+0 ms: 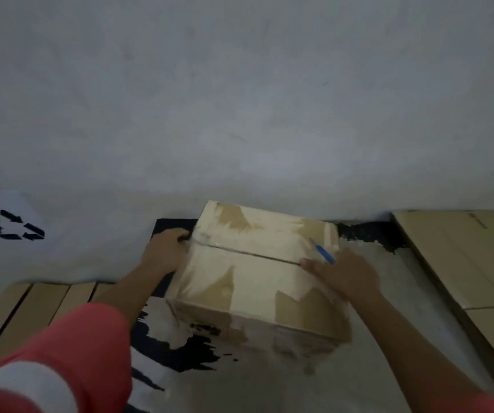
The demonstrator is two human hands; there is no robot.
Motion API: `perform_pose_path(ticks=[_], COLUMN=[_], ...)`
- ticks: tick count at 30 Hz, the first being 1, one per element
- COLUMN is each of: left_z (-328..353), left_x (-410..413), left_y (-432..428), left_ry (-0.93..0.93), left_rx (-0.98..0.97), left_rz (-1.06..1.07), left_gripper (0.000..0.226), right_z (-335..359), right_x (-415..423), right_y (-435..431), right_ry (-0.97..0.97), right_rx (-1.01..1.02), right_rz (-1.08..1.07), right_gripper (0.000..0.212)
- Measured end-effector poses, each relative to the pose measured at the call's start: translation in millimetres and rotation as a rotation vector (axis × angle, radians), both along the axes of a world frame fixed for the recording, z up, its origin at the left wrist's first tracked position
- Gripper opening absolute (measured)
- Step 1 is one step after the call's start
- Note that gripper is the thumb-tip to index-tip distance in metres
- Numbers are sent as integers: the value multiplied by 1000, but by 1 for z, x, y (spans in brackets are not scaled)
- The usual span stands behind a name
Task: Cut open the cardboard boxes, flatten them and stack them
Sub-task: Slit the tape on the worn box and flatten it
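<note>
A closed cardboard box (pixel 257 272), pale with torn brown patches and clear tape over its centre seam, stands on the floor against the wall. My left hand (pixel 166 248) grips its far left upper edge, fingers curled over the corner. My right hand (pixel 344 271) rests at the right end of the seam and holds a blue-handled cutter (pixel 324 253), whose tip points up and left over the box top.
Flattened cardboard (pixel 463 257) lies on the floor at the right. More flat cardboard pieces (pixel 40 308) lie at the left, partly behind my red sleeve. A white sheet with a black recycling symbol (pixel 13 225) leans at the far left. The floor is grey with black paint patches.
</note>
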State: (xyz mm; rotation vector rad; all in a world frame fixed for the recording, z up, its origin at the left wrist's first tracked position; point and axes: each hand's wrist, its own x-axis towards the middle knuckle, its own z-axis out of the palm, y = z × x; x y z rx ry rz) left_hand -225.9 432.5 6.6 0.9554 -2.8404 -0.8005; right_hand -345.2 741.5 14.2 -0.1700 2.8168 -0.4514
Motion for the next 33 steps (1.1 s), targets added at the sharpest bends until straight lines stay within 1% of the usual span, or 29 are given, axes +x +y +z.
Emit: perform_pose_path(ticks=[1, 3, 4, 5, 6, 7, 8, 9, 10, 12, 15, 16, 19, 21, 23, 24, 26, 27, 28, 30, 31, 33], left_z=[2, 11, 16, 19, 20, 20, 21, 20, 21, 20, 14, 11, 7, 10, 17, 21, 28, 31, 31, 26, 25, 27], left_x=[-9, -22, -29, -36, -44, -51, -55, -58, -62, -68, -73, -73, -67, -56, -37, -25, 3, 17, 29, 45, 48, 49], left_y=[0, 4, 7, 8, 9, 10, 12, 12, 12, 11, 19, 22, 30, 41, 59, 70, 94, 105, 115, 133, 140, 146], left_ry=[32, 55, 55, 27, -46, -117, -170, -200, -200, -177, -199, -208, -209, -220, -202, -185, -200, -262, -351, -480, -494, -454], left_rx=[42, 110, 162, 173, 135, 76, 10, -51, -95, -142, -172, -191, -278, -293, -236, -185, -75, -50, -63, -173, -234, -364], left_rz=[5, -3, -12, -40, -86, -120, -137, -153, -175, -245, -355, -354, -246, -226, -299, -362, -493, -541, -571, -578, -563, -561], left_gripper=[32, 29, 31, 43, 63, 84, 100, 109, 112, 110, 106, 106, 109, 99, 89, 89, 104, 113, 121, 128, 126, 110], right_z=[-1, 3, 2, 3, 4, 6, 7, 7, 4, 2, 2, 2, 5, 4, 3, 4, 8, 10, 10, 9, 8, 6], right_x=[7, 26, 35, 47, 60, 74, 85, 97, 107, 121, 131, 133, 139, 140, 136, 132, 124, 121, 118, 116, 116, 117], right_y=[3, 5, 6, 6, 5, 4, 1, 0, -2, -6, -11, -11, -10, -7, -1, 3, 16, 22, 28, 38, 42, 50], right_ry=[-6, -30, -71, -113, -163, -212, -257, -295, -327, -356, -365, -360, -319, -296, -288, -304, -361, -382, -383, -324, -289, -240], right_rx=[-28, -107, -165, -232, -302, -377, -428, -458, -467, -444, -333, -305, -285, -287, -294, -312, -375, -395, -402, -413, -427, -430], right_rz=[-23, -105, -147, -178, -208, -224, -226, -219, -207, -189, -127, -96, -12, 37, 86, 98, 117, 134, 155, 192, 210, 272], right_gripper=[102, 75, 64, 56, 50, 45, 41, 38, 38, 41, 48, 50, 52, 53, 46, 43, 36, 34, 34, 32, 28, 16])
